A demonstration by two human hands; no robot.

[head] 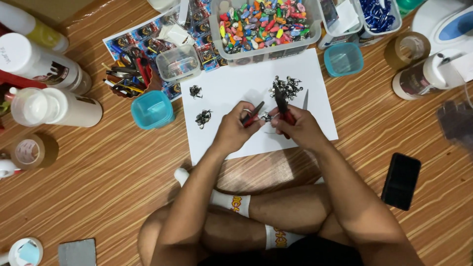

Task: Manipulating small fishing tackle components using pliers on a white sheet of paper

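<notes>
A: From the head view, what do the hands hold?

B: The left hand [235, 129] is closed around red-handled metal pliers [252, 114], nose pointing up and right. The right hand [300, 129] is closed around a second pair of red-handled pliers [282, 106], long axis running up and slightly left, away from the body. Both noses meet at a small silver metal ring piece [267, 117] between the hands, probably so each tool grips one side.

A: And where is that?

B: Just above the white paper sheet [236, 91] on the striped wooden floor [98, 177], near a pile of small metal rings [287, 86], below a clear plastic tub of coloured charms [263, 22].
</notes>
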